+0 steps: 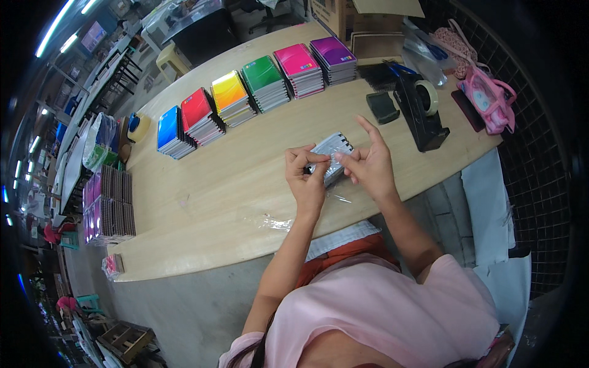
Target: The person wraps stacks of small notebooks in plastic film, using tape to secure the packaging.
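Observation:
A small stack of spiral notebooks (338,142) with a pale top lies in front of me near the table's front edge, its black coil at the upper right side. Glossy clear plastic wrap (331,151) covers its top. My left hand (305,168) is over the stack's left side, thumb and forefinger pinched on the wrap. At the right side is my right hand (370,161), its forefinger stretched upward and its thumb pointing at the left fingertips. The other right fingers are curled in; what they hold, if anything, is too small to name.
Stacks of coloured notebooks (264,80) stand in a row along the table's far side. A black tape dispenser (417,113), a dark block (383,108) and a pink pouch (488,98) are at the right. Bundled notebooks (109,205) rise at the left edge; plastic scraps (273,222) lie nearby.

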